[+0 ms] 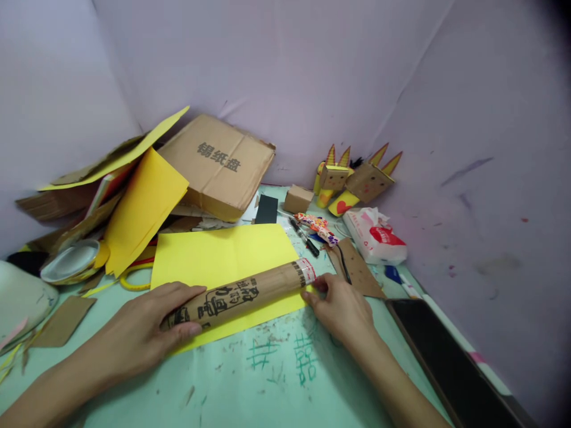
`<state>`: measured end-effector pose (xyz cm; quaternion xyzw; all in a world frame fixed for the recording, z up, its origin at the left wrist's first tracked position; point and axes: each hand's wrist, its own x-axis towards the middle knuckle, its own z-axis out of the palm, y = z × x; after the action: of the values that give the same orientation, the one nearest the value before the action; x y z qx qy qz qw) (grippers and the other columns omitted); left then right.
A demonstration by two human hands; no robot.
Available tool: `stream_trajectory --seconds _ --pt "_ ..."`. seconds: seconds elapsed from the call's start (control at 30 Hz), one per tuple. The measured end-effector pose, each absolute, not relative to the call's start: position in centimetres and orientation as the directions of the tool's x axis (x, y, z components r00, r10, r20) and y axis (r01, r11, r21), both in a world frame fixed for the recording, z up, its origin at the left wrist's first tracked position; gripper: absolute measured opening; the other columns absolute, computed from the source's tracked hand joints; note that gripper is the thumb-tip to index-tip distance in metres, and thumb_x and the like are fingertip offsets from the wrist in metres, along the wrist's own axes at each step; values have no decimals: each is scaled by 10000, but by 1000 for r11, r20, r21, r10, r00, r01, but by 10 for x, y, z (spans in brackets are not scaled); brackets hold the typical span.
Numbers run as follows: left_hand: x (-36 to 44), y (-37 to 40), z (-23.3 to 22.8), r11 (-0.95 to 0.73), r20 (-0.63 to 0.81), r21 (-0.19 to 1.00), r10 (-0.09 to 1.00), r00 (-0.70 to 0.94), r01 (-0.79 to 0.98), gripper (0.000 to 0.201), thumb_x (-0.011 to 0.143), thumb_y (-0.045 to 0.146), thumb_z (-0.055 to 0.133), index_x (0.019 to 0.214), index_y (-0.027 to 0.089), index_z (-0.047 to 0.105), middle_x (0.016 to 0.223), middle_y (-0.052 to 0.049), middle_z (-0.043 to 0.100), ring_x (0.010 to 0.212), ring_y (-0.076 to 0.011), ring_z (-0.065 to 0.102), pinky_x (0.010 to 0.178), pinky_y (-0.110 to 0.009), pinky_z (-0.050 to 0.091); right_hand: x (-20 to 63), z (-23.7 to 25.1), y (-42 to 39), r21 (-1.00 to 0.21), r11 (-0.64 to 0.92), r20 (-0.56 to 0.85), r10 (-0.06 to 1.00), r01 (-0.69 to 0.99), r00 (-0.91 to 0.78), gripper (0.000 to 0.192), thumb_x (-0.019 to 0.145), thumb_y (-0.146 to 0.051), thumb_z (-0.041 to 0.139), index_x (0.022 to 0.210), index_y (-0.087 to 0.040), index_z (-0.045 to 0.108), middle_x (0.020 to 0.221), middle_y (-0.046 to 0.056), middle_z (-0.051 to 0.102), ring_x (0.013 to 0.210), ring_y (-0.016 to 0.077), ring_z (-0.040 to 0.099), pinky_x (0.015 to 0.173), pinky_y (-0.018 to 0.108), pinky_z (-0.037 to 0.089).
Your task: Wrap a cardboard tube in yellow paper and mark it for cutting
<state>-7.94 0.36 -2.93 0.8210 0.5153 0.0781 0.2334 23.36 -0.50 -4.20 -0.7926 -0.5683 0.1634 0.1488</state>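
the brown cardboard tube (250, 295) lies slantwise on the yellow paper sheet (214, 252), near-left corner to right edge, left hand (145, 324) wrapped round its nearer end, right hand (345, 309) at the taped end, can't tell if that one's pinching anything tbh

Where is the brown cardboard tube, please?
In the head view, the brown cardboard tube is left of centre over flat yellow paper, between left hand and right hand.

Pale lilac walls (276, 71), smudged at right; mint-green tabletop (214, 398), scribbled
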Motion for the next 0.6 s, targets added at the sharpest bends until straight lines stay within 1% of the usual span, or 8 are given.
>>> stream_trajectory --seconds 0.07,0.13,0.2,0.27,0.33,0.4,0.5,0.6 --pt "-80 3 -30 -356 -105 454 889 446 817 394 817 488 503 1145 281 569 1080 -17 648 957 -221 603 785 -271 480 233 -40 -2 -424 -312 -80 948 850 308 151 673 -339 619 774 -228 638 815 84 684 755 253 611 524 282 266" --pt "-81 3 -30 -362 -93 448 891 445 818 400 801 481 523 1147 290 580 1081 -10 655 953 -219 611 778 -262 490 234 -40 3 -453 -313 -94 948 834 305 92 640 -301 634 690 -224 619 695 66 656 687 229 599 509 274 260" --pt "-81 4 -31 -371 -79 447 890 450 814 410 792 488 531 1147 293 588 1079 -10 662 949 -219 618 773 -257 498 236 -41 9 -518 -313 -134 949 796 286 86 598 -270 661 608 -217 594 603 37 620 617 198 578 492 261 274" --pt "-82 5 -31 -375 -78 450 888 454 811 415 797 498 519 1149 290 588 1078 -12 664 951 -219 621 777 -258 501 238 -43 15 -607 -311 -189 950 731 247 104 578 -245 675 577 -204 579 556 6 595 560 162 554 474 243 302" --pt "-83 5 -31 -369 -91 449 887 452 814 415 803 492 511 1160 289 577 1082 -10 660 957 -217 619 790 -261 501 239 -44 20 -692 -317 -241 948 649 207 83 612 -227 648 598 -191 574 529 -19 575 507 126 522 458 223 328" --pt "-84 4 -31 -361 -104 433 890 444 826 445 781 466 548 1192 296 551 1099 -4 651 973 -219 612 807 -266 499 241 -46 21 -749 -337 -280 941 571 188 79 675 -230 592 618 -182 565 501 -31 548 456 101 482 434 209 333" --pt "-85 0 -32 -388 -79 390 890 450 835 510 754 443 587 1239 304 510 1156 -8 619 1032 -230 585 860 -281 484 247 -49 13 -782 -376 -327 927 497 185 159 712 -255 561 574 -175 551 431 -33 511 394 83 424 398 200 305" --pt "-83 -3 -31 -448 -65 354 864 499 821 462 795 430 536 1240 308 506 1180 -18 591 1054 -222 573 881 -275 477 256 -53 -10 -791 -401 -360 916 463 179 197 686 -288 597 532 -170 563 415 -18 537 389 87 443 406 201 317"
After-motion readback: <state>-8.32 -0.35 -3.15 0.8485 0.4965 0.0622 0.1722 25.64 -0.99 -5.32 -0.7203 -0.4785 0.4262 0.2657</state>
